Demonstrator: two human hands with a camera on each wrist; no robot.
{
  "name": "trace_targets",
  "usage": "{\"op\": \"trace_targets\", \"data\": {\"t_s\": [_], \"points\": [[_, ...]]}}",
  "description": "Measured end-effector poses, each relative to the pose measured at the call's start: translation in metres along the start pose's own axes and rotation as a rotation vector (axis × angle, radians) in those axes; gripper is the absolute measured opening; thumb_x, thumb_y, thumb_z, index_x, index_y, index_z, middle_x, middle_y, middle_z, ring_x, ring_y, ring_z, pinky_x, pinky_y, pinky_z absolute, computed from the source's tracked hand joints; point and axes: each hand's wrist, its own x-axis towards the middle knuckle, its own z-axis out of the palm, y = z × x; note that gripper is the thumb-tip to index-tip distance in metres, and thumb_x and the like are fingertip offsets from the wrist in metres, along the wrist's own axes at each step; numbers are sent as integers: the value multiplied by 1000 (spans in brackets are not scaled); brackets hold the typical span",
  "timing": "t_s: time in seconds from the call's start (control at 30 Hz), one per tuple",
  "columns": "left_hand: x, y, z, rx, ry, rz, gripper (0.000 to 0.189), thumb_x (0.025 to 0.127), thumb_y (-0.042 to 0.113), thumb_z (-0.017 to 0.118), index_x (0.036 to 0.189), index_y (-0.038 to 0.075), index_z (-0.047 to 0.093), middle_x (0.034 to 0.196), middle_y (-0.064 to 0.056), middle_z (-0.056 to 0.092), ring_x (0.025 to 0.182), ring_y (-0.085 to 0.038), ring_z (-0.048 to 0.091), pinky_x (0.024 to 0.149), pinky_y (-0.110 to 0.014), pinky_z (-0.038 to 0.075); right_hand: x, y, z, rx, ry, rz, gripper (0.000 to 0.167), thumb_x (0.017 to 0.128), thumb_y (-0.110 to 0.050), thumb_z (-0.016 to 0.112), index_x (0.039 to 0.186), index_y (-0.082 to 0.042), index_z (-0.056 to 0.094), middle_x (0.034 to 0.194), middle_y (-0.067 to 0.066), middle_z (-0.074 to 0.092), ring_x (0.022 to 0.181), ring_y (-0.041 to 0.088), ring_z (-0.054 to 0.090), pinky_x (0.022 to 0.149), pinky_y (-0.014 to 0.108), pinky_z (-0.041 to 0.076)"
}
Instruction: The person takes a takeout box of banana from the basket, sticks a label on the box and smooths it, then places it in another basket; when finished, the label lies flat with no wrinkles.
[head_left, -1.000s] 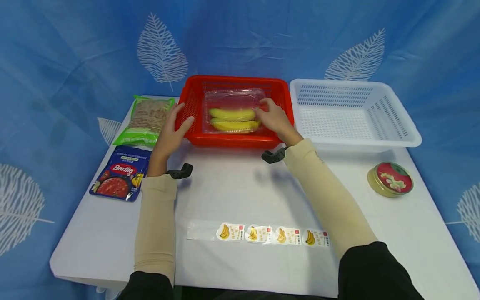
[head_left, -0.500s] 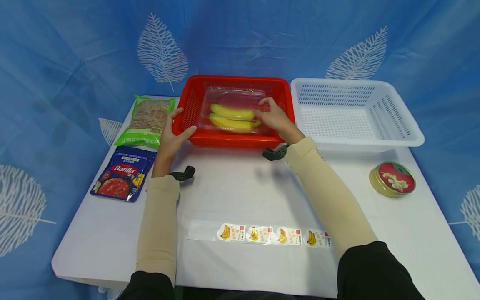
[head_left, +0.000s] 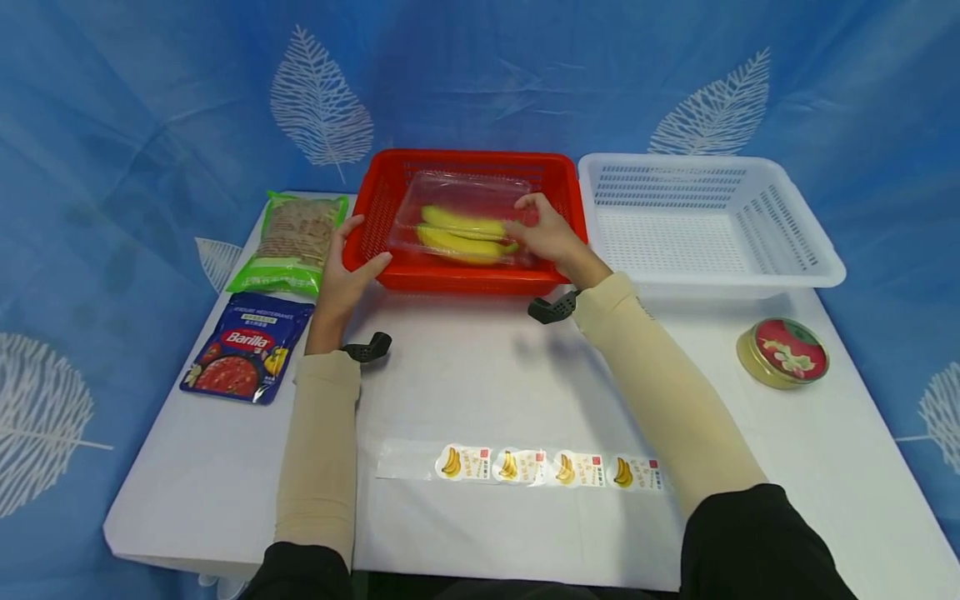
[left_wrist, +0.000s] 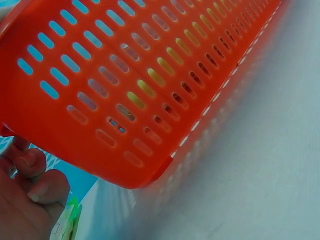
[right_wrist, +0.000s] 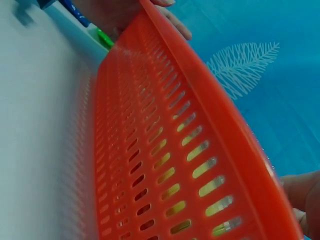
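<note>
At the back of the table stands a red plastic basket. Inside it lies a clear plastic box with yellow bananas in it, turned at a slant to the basket's sides. My right hand reaches over the front rim and pinches the box's right side between thumb and fingers. At the basket's left end, my left hand holds the rim, thumb near the front corner. From the left wrist, its bent fingers show right beside the red end wall.
A white basket stands right of the red one. On the left lie a green-edged bag and a blue Barilla pouch. A round tin sits at right. Banana stickers on a clear strip lie in front.
The banana box has turned, its left side swinging left and toward the front, with my right hand on it. My left hand has shifted slightly, its thumb now at the basket's front left corner.
</note>
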Motion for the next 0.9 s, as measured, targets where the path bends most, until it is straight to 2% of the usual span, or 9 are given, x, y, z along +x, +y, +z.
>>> {"op": "trace_targets", "data": {"t_s": [0.33,0.57,0.83,0.9], "points": [[1,2,0,11,-12,-19,75,90,17,78,152,30,39,156,-7,36,140,-29,41,108,-42,46,-6,-2,0,11,102,-36,49,99,-37,67,139,-23,41,120,13,62,58,19,53,61,27,56],[2,2,1,-2,-5,-23,74,90,16,78,152,30,40,155,-7,36,140,-30,40,109,-44,45,-15,-5,-2,56,185,-103,42,99,-36,67,134,-24,47,113,12,68,54,19,51,56,28,55],[0,3,1,-3,13,-38,75,90,15,78,152,31,39,157,-5,35,141,-29,39,109,-42,45,-38,-16,-11,142,186,-141,46,97,-38,70,136,-25,48,96,16,62,55,22,56,61,33,58],[0,1,1,-10,12,-33,74,90,15,78,152,31,40,156,-5,36,141,-30,40,109,-42,45,-47,-20,-16,165,185,-151,46,97,-38,70,136,-25,49,97,16,60,57,22,57,61,33,58]]}}
